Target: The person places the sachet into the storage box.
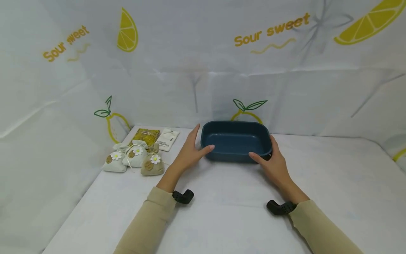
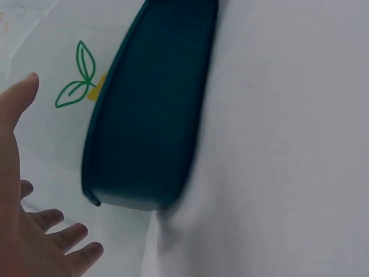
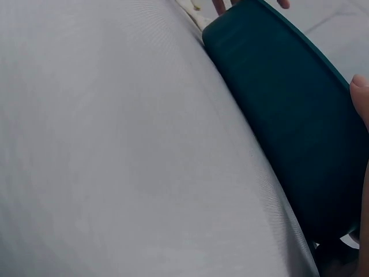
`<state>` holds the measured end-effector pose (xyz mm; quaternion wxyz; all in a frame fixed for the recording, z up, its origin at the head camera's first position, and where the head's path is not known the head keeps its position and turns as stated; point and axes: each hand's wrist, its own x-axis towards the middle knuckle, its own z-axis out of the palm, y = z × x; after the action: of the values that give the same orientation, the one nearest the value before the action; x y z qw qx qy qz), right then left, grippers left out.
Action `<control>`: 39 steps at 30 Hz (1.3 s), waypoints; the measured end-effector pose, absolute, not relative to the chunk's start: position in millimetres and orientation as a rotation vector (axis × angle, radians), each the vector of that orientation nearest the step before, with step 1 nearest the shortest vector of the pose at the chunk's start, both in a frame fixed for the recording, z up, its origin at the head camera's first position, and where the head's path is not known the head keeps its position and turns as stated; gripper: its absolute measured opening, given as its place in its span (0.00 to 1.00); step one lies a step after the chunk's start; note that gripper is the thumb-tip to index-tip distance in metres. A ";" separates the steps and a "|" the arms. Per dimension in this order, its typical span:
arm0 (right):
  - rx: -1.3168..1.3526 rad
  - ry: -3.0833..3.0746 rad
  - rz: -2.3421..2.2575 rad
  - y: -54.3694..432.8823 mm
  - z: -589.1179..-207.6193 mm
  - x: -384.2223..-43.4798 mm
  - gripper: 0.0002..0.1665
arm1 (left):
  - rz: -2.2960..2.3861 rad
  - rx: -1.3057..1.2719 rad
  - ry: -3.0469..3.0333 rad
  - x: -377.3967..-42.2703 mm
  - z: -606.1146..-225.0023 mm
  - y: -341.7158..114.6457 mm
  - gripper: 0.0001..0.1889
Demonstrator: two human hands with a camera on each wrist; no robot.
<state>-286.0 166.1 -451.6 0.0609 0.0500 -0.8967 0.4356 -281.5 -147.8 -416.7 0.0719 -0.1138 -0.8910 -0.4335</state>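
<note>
A: What's being handled here, and can it be described a bit?

B: A dish (image 1: 235, 141), set near the back of the worktop (image 1: 222, 218), roughly between both hands. Rectangular, with well-rounded corners and pretty deep walls. It's seen as dark blue from the head view, more of a dark teal from the wrist ones. The sides are smooth and plain, a thin lip is carried round the rim, and the bare floor inside catches a soft sheen. Whether the base is fully resting on the worktop can't be told, tbh.

A: And is it being held on both sides?

B: Nah, just one. By the right grip (image 1: 275, 164) the right end is pinched, thumb laid over the front rim and fingers wrapped round the outside. The left grip (image 1: 191, 150) is spread wide beside the left end. The thumb is overlapped with the dish in the head view, but in the left wrist view a clear gap can be seen.

A: What's that pile off to the left?

B: Two pale pouches (image 1: 136, 155) and a tan pouch (image 1: 152, 166), all decorated with a white flower. Behind them a yellowish packet (image 1: 146, 135) is laid down, with a white printed packet (image 1: 167, 139) just beside it.
</note>
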 end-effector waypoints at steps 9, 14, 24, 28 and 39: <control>0.173 -2.683 1.359 166.3 -452.2 -287.6 0.66 | -1.098 -0.491 -2.647 -250.1 -404.8 -179.6 0.53; 0.188 -2.673 1.359 165.7 -452.7 -288.7 0.66 | -1.034 -0.487 -2.618 -237.4 -413.0 -215.7 0.55; 0.185 -2.682 1.345 169.9 -453.4 -289.0 0.66 | -1.031 -0.326 -2.534 -236.6 -441.3 -281.4 0.52; 0.190 -2.678 1.340 169.8 -451.8 -290.1 0.66 | -0.985 -0.323 -2.599 -237.9 -446.9 -288.7 0.52; 0.207 -2.681 1.349 168.6 -452.3 -289.3 0.65 | -0.974 -0.239 -2.741 -235.2 -453.0 -289.7 0.56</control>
<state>-289.3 168.6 -452.3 0.0663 0.0688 -0.8892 0.4474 -235.2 -289.7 -453.0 0.1113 -0.0813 -0.9333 -0.3315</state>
